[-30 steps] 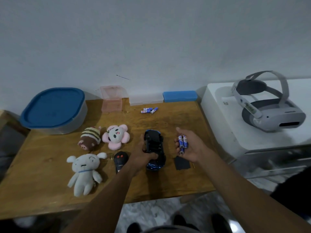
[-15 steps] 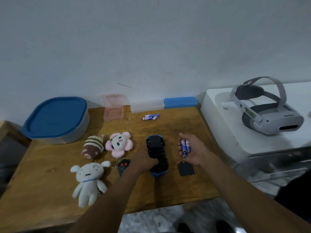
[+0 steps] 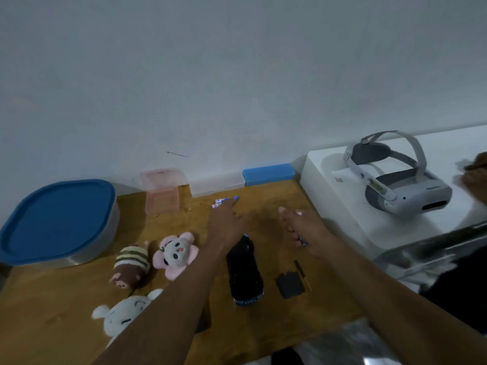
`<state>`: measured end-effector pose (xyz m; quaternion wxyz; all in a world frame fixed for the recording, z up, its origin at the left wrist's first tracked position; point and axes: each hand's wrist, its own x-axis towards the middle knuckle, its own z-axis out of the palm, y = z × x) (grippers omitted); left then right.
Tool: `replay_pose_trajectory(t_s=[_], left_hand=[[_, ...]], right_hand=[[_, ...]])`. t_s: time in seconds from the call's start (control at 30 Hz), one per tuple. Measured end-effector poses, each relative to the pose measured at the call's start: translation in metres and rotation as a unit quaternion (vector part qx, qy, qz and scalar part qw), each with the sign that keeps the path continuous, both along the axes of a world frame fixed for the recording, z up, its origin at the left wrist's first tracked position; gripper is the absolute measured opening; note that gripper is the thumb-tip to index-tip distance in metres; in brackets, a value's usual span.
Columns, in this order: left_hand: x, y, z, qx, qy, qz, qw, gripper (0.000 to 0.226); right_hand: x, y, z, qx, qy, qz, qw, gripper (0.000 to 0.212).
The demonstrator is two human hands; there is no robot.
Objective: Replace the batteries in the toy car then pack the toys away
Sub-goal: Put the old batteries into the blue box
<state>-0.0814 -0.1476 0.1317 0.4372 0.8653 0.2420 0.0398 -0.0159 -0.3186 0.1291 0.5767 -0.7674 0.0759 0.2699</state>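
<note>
The blue toy car [image 3: 245,270] lies upside down on the wooden table [image 3: 66,320], its dark underside up. My left hand [image 3: 226,219] has let go of it and stretches to the back, fingertips on the loose blue-and-white batteries [image 3: 222,202]. My right hand [image 3: 303,227] hovers right of the car, fingers curled round several batteries, one end poking out below the palm. The black battery cover [image 3: 289,283] and a small screwdriver [image 3: 302,274] lie right of the car.
Three plush toys sit at left: a striped brown one [image 3: 130,267], a pink flower one [image 3: 175,254], a white one [image 3: 123,314]. A blue-lidded container [image 3: 56,219], a pink box [image 3: 162,191], a blue case [image 3: 268,173] line the back. A headset [image 3: 395,185] rests on the white unit.
My left hand released the car and reached forward to the loose batteries at the back. My right hand moved slightly forward, turning palm down with its batteries. The camera moved closer.
</note>
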Motion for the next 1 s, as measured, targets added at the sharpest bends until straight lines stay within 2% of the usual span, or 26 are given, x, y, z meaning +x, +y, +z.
replay_pose_trajectory(t_s=[0.23, 0.4, 0.63, 0.67, 0.77, 0.8, 0.9, 1.0], left_hand=[[0.078, -0.014, -0.023, -0.084, 0.043, 0.043, 0.995, 0.055], [0.134, -0.029, -0.047, -0.17, 0.053, 0.115, 0.977, 0.054], [0.18, -0.038, -0.079, -0.175, 0.099, 0.149, 0.968, 0.059], [0.186, -0.035, -0.09, -0.184, 0.1, 0.15, 0.966, 0.061], [0.206, -0.02, -0.157, -0.199, 0.094, 0.159, 0.962, 0.076], [0.211, -0.019, -0.168, -0.21, 0.088, 0.17, 0.959, 0.076], [0.215, -0.027, -0.136, -0.233, 0.055, 0.204, 0.949, 0.071], [0.218, -0.036, -0.106, -0.258, 0.023, 0.252, 0.932, 0.071]], right_hand=[[0.094, -0.002, -0.004, -0.083, -0.062, 0.038, 0.994, 0.027], [0.162, -0.006, -0.021, -0.099, -0.058, 0.064, 0.991, 0.022], [0.222, -0.002, -0.053, -0.123, -0.073, 0.108, 0.984, 0.01], [0.226, 0.001, -0.057, -0.131, -0.088, 0.116, 0.981, 0.011], [0.24, 0.007, -0.072, -0.146, -0.119, 0.145, 0.971, 0.037], [0.243, 0.011, -0.075, -0.159, -0.125, 0.151, 0.968, 0.04], [0.25, 0.023, -0.076, -0.173, -0.143, 0.178, 0.958, 0.037], [0.256, 0.033, -0.08, -0.172, -0.154, 0.159, 0.96, 0.037]])
